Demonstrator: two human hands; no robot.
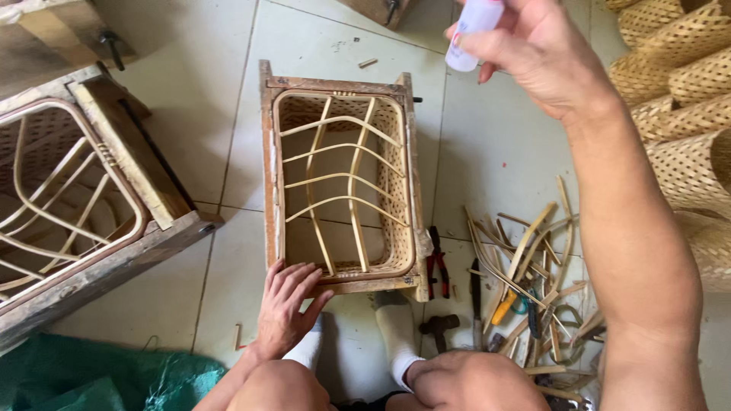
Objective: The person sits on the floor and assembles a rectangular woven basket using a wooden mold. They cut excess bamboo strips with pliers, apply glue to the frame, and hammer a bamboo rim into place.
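Your right-hand fingers (487, 47) are clenched around a small white plastic bottle (472, 30) with a pink-printed label, raised at the top edge of view, above the tiled floor (190, 91). Your left hand (285, 304) lies flat with fingers spread and released, touching the near rim of the wooden frame (268, 152) that holds a woven bamboo basket (392, 175) crossed by bent ribs. Just right of the frame lie red-handled pliers (437, 262), a knife (475, 293) and a hammer (439, 327), then a loose heap of bamboo strips (533, 251). A second frame (122, 251) sits at far left, green netting (91, 380) at bottom left, stacked woven baskets (685, 99) at right.
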